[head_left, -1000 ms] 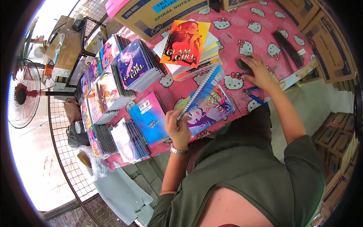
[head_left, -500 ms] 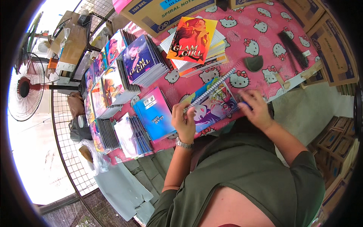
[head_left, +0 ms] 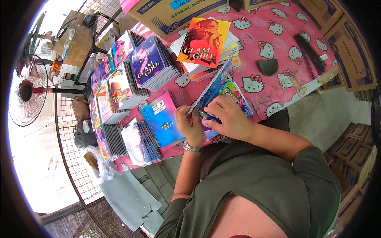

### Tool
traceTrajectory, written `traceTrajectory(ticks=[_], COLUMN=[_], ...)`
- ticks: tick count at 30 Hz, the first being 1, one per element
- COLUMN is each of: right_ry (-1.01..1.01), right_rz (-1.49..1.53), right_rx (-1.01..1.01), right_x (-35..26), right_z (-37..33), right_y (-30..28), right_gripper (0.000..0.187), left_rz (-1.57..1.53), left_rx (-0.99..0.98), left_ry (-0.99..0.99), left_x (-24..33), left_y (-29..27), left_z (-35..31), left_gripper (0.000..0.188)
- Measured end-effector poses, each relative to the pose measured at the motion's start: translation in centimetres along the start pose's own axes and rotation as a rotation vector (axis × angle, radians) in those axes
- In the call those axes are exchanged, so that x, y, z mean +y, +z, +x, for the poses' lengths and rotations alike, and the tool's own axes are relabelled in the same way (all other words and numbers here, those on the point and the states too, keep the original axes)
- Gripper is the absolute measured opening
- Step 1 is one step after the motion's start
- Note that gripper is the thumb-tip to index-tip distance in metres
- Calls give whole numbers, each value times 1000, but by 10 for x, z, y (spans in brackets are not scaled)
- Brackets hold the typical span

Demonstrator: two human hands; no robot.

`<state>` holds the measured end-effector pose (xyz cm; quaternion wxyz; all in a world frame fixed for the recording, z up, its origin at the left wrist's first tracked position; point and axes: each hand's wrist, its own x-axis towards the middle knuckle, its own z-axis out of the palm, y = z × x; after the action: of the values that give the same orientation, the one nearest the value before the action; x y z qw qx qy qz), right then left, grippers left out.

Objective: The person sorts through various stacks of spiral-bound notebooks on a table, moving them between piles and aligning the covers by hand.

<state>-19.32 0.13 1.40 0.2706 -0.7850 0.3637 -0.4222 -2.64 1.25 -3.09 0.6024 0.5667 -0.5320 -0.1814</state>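
Observation:
A spiral notebook (head_left: 214,88) with a pale coil and a blue cover is tilted up on its edge at the front of the table. Near the coil's close end, my left hand (head_left: 188,126) pinches the notebook. My right hand (head_left: 233,121) is wrapped round blue-handled pliers (head_left: 211,117), their jaws at that same coil end. Fingers partly hide the contact point. Under and behind the raised notebook lies a colourful illustrated cover (head_left: 240,95), partly covered by my right hand. A blue and pink notebook (head_left: 162,121) lies flat just left of my left hand.
Stacks of spiral notebooks (head_left: 152,65) fill the table's left side. A loose pile with an orange cover (head_left: 204,41) is beyond my hands. To the right lie a dark green curved piece (head_left: 268,67) and black coils (head_left: 309,53). Cartons (head_left: 351,55) stand at the back and right.
My right hand has moved left to the coil's close end, bringing the pliers there. The notebook has been tipped up from lying flatter, its far end swinging left and away.

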Motion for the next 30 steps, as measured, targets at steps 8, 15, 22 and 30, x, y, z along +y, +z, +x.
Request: traceTrajectory(ticks=[8,15,22,30], right_ry=[-29,-50,-54,-60], right_rz=[-66,-98,-182,-209], right_rx=[3,16,-9,5], right_x=[-2,-3,-7,-7], right_z=[5,8,14,19], right_y=[1,2,1,6], right_gripper=[34,36,35,35], left_rz=[384,338,204,306], left_rx=[-108,-68,-11,-126], left_ry=[205,197,53,-2], left_x=[-8,-5,-1,-8], left_y=[-10,-5,0,-9], left_z=[8,16,17,20], left_gripper=[16,17,13,6])
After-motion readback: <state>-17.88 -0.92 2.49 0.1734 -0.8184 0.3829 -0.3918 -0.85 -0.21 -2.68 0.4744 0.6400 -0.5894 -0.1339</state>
